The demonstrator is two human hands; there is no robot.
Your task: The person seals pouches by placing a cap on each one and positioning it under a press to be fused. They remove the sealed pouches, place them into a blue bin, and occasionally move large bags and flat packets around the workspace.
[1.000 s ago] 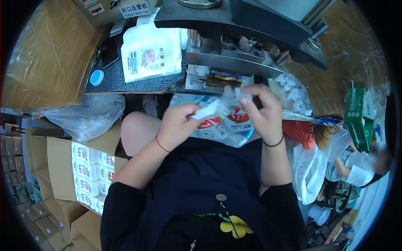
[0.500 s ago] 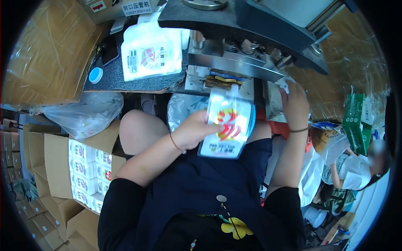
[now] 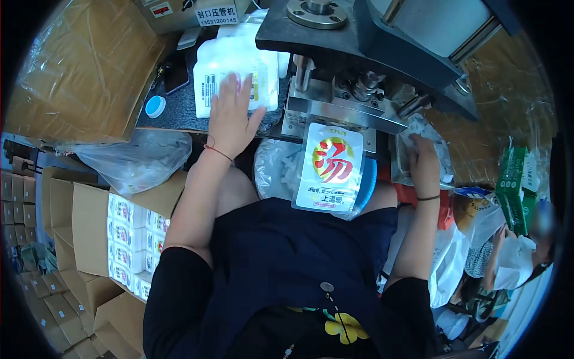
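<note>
My left hand [image 3: 232,113] lies with spread fingers over the top pouch of a white stack [image 3: 208,66] on the dark work surface. A printed pouch [image 3: 330,167] with a big red character hangs by its upper end at the metal press [image 3: 347,110], and no hand touches it. My right hand [image 3: 424,160] is over a clear bin [image 3: 442,149] of crumpled, see-through pieces to the right of the press. Its fingers are loosely bent, and nothing shows in them; the thumb is hidden.
A blue-rimmed tub [image 3: 369,185] stands behind the hanging pouch. On the work surface lie a round blue-and-white cap [image 3: 155,106] and a phone [image 3: 177,78]. An open carton [image 3: 89,230] of packed pouches is at lower left. Another person [image 3: 508,260] sits at far right.
My left hand has let go of the printed pouch and moved up and left onto the stack. My right hand has lowered over the bin, and the white scrap at its fingers is gone.
</note>
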